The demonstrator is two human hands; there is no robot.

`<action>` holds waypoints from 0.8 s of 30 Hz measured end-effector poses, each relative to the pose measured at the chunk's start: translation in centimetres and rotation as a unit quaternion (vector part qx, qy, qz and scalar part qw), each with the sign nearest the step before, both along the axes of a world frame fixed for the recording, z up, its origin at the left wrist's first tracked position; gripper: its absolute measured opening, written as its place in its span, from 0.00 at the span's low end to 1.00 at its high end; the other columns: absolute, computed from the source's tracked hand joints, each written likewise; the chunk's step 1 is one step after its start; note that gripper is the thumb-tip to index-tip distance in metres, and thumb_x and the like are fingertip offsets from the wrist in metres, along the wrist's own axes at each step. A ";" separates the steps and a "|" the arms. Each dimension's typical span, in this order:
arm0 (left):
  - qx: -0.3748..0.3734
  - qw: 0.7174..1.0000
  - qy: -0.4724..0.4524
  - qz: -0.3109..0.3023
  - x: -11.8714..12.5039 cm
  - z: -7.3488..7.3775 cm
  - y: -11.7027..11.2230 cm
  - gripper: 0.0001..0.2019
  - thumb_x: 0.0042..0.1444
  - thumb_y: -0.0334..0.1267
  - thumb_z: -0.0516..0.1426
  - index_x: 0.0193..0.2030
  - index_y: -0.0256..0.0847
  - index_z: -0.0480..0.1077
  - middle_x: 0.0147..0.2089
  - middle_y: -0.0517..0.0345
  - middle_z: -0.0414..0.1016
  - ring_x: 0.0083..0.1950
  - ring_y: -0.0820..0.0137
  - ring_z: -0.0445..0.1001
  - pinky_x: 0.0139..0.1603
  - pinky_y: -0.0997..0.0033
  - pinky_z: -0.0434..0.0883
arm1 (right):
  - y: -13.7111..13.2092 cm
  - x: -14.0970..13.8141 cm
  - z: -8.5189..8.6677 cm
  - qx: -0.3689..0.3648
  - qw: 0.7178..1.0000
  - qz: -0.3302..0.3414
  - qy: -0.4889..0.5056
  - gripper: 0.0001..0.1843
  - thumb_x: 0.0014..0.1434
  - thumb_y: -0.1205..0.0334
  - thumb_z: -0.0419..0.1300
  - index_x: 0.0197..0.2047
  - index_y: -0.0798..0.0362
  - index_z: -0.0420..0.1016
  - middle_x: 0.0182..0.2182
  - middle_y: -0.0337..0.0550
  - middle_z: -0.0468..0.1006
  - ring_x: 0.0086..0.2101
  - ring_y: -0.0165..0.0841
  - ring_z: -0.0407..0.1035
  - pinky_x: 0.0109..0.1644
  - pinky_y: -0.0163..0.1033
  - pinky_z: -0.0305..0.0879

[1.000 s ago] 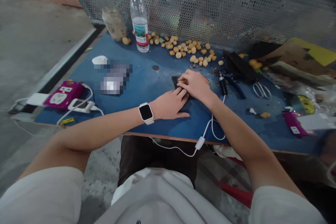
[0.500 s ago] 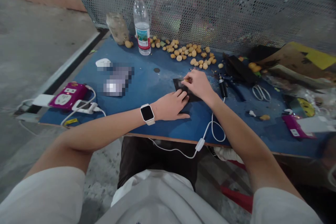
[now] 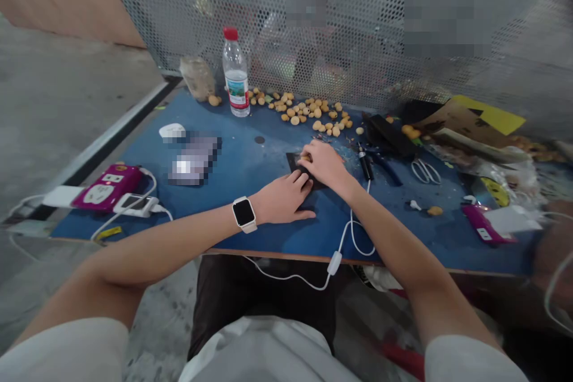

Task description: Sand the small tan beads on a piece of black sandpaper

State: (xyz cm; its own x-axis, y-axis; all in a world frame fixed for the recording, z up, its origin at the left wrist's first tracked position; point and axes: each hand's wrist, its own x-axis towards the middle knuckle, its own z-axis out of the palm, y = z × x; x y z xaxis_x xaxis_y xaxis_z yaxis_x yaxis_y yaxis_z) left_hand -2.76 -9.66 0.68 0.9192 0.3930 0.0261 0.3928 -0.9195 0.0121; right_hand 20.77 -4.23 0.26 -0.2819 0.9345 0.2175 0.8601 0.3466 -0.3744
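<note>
My left hand [image 3: 286,196] lies flat, fingers stretched out, on the near edge of a small dark sheet [image 3: 296,160] on the blue table [image 3: 250,155]. It wears a white smartwatch [image 3: 244,213]. My right hand [image 3: 323,163] rests on the same sheet with its fingers curled over a small tan nut-like piece [image 3: 306,157], pressed against the sheet. A scatter of several similar tan pieces [image 3: 313,113] lies beyond the hands.
A water bottle [image 3: 236,74] and a jar [image 3: 197,77] stand at the back left by a perforated metal screen [image 3: 358,24]. A magenta power strip [image 3: 105,186] with chargers sits near left. Scissors [image 3: 425,171], a dark tool [image 3: 366,161] and clutter lie right. A white cable [image 3: 344,239] hangs over the front edge.
The camera has tilted up, so everything sits lower in the frame. My right hand slid back and forth a little over the dark sheet; my left hand stayed flat on it.
</note>
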 end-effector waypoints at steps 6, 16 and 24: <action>0.012 1.000 0.010 0.000 0.1 -0.2 -0.1 0.50 0.94 0.69 0.56 0.90 0.13 0.69 0.79 0.17 0.81 0.83 0.34 0.78 0.81 0.44 0.80 | -1.3 0.8 0.4 -0.016 0.999 0.022 0.034 0.10 0.74 0.69 0.77 0.43 0.47 0.84 0.46 0.46 0.84 0.45 0.46 0.80 0.57 0.51 0.76; 0.017 1.000 -0.014 -0.004 -0.2 -0.9 0.2 0.48 0.93 0.70 0.54 0.89 0.18 0.72 0.76 0.19 0.83 0.80 0.36 0.80 0.77 0.44 0.81 | -0.3 0.9 0.8 -0.027 0.999 0.030 0.004 0.06 0.76 0.69 0.76 0.45 0.49 0.92 0.44 0.47 0.85 0.46 0.46 0.81 0.61 0.52 0.77; 0.011 1.000 -0.006 0.001 -0.2 -0.7 0.1 0.49 0.93 0.70 0.55 0.90 0.16 0.70 0.76 0.21 0.83 0.80 0.36 0.80 0.78 0.45 0.81 | 1.3 -0.1 -0.7 0.003 0.999 0.035 0.038 0.09 0.79 0.71 0.73 0.54 0.50 0.95 0.55 0.54 0.88 0.55 0.50 0.85 0.69 0.56 0.80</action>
State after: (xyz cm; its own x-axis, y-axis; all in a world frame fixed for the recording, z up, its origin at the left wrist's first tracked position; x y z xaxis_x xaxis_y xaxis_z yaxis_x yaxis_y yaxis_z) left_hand -2.98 -9.51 -0.05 0.9183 0.3933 0.0459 0.3939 -0.9191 -0.0042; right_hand 20.63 -2.90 -0.42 -0.3289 0.9116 0.2465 0.8026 0.4074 -0.4357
